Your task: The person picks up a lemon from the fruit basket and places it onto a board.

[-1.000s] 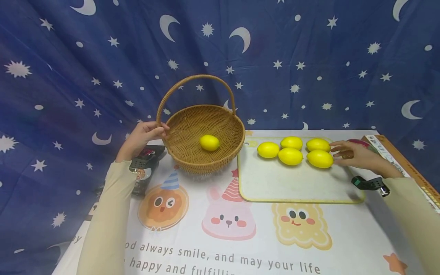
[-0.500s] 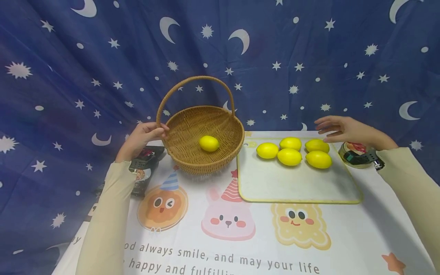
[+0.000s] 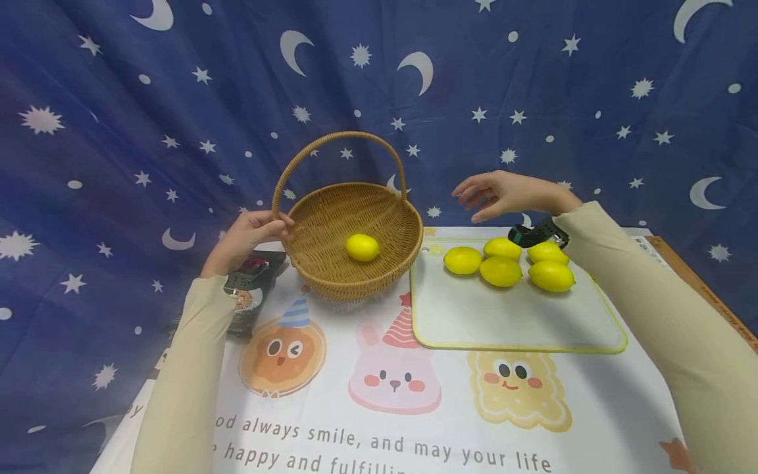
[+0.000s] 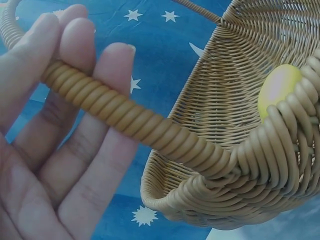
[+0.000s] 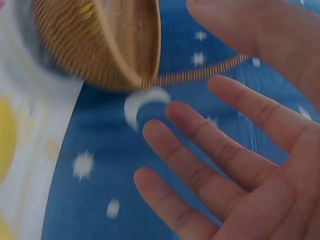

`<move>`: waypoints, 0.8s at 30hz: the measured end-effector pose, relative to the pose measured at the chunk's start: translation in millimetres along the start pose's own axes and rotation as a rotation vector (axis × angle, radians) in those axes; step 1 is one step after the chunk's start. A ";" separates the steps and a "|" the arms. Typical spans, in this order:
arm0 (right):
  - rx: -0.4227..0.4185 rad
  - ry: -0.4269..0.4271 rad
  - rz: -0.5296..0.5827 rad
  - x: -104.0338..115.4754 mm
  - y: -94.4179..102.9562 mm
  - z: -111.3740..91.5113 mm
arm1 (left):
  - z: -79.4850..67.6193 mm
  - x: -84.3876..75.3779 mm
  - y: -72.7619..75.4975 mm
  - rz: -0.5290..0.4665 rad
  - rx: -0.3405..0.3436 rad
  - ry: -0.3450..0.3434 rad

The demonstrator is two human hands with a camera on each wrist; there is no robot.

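Note:
My left hand (image 3: pixel 241 242) holds a brown wicker basket by the lower left end of its handle (image 4: pixel 135 117), fingers curled round it in the left wrist view. The basket (image 3: pixel 322 214) tilts its mouth toward me, with one yellow lemon (image 3: pixel 362 247) inside. Raised in front of the backdrop, my right hand (image 3: pixel 509 193) holds nothing; its fingers are spread and relaxed in the right wrist view. Below and to its right, several lemons (image 3: pixel 501 271) lie grouped on a pale cutting board (image 3: pixel 474 322) with a yellow-green rim.
A dark package (image 3: pixel 243 322) lies behind my left wrist. Along the right table edge runs a long box (image 3: pixel 693 263), partly covered by my right sleeve. A blue star-and-moon curtain (image 3: pixel 355 85) hangs behind the white printed tablecloth (image 3: pixel 331 375).
My right hand has left the right-hand lemons, rising and travelling left toward the basket with nothing in it. The left hand, basket and lemons stay as they were.

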State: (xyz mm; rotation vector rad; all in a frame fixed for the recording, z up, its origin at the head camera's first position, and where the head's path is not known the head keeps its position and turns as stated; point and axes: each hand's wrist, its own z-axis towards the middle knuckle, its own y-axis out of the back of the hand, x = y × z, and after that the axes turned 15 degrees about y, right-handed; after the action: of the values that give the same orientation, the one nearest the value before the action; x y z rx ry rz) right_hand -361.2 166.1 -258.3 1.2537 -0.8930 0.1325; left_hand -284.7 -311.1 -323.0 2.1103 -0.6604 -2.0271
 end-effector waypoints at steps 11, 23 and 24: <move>0.141 0.077 0.078 27.1 -17.6 93.3 | 1.4 0.3 2.8 -0.024 0.005 -0.001; 0.031 0.021 0.164 14.8 -69.7 165.7 | 1.2 1.6 0.3 -0.016 -0.002 -0.003; 0.019 0.014 0.155 12.7 -74.5 170.7 | 1.1 1.6 0.3 -0.018 -0.003 -0.007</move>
State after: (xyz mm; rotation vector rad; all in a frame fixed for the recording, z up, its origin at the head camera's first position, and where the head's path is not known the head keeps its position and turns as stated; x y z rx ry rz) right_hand -399.4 -11.5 -301.3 1.1991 -0.9786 0.2730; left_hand -285.9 -311.8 -324.5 2.1155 -0.6415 -2.0443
